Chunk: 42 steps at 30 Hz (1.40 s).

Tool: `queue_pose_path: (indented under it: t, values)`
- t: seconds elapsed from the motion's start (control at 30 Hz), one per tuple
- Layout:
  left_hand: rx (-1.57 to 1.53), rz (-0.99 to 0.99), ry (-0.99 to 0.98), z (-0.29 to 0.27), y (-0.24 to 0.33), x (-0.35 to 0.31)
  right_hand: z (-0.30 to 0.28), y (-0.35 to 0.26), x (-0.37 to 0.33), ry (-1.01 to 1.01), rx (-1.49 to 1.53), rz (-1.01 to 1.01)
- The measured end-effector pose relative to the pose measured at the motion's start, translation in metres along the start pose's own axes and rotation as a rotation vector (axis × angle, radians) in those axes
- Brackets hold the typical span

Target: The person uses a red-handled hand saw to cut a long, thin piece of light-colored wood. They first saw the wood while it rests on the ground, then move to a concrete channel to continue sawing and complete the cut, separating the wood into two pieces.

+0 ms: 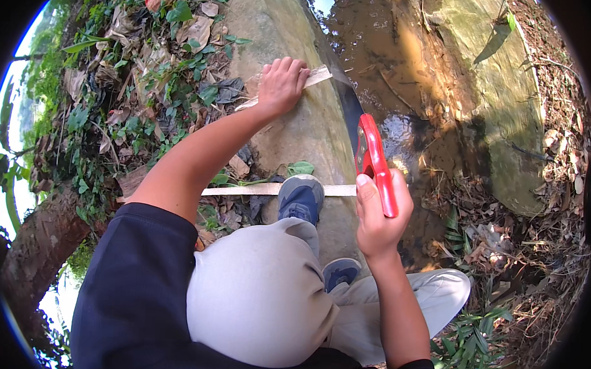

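My left hand [283, 85] is closed over a pale wooden strip [319, 76], pressing it against the concrete ledge. The strip's right end sticks out past my fingers. My right hand [384, 213] grips the red handle [373, 145] of a hand saw. From that handle the dark saw blade [349, 108] runs up and away, its far end close to the strip's right end. Whether the teeth touch the wood I cannot tell. A second, longer pale strip [243, 190] lies across the ledge nearer to me, with my blue shoe [300, 196] over it.
The concrete ledge [262, 27] borders a channel of muddy brown water [372, 50]. A second sloping concrete bank [505, 140] stands beyond the water. Leafy vines and dry leaves [136, 81] cover the ground at left. A thick trunk [39, 240] lies at lower left.
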<state>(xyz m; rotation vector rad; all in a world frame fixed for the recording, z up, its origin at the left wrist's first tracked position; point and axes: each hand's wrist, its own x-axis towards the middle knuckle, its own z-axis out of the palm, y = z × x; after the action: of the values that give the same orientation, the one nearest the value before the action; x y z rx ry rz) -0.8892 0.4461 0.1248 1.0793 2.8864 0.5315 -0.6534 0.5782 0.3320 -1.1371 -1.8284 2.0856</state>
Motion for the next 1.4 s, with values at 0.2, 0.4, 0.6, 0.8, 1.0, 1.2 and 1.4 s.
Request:
queue_pose_path:
  t: [0.2,0.4,0.6,0.8,1.0,1.2,1.4]
  values:
    - [0.066,0.064,0.002,-0.007,0.003,-0.003,-0.017,0.008,-0.009,-0.023,-0.099,-0.069]
    - [-0.085,0.002,0.008,-0.009,0.013,-0.010,-0.022,0.016,-0.012,-0.025,-0.077,-0.062]
    - [-0.110,0.054,-0.144,-0.018,0.016,-0.004,-0.025,0.022,-0.012,-0.086,-0.177,-0.088]
    - [-0.072,0.129,-0.079,-0.008,0.004,0.000,-0.035,0.020,-0.015,-0.140,-0.282,-0.154]
    - [-0.057,0.211,-0.065,-0.014,0.006,0.001,-0.054,-0.003,-0.005,-0.163,-0.257,-0.128]
    - [-0.118,0.187,-0.059,-0.014,0.016,-0.009,-0.059,-0.029,0.007,-0.173,-0.212,0.031]
    - [-0.167,0.153,-0.010,-0.010,0.017,-0.008,-0.050,-0.013,-0.003,-0.210,-0.334,-0.127]
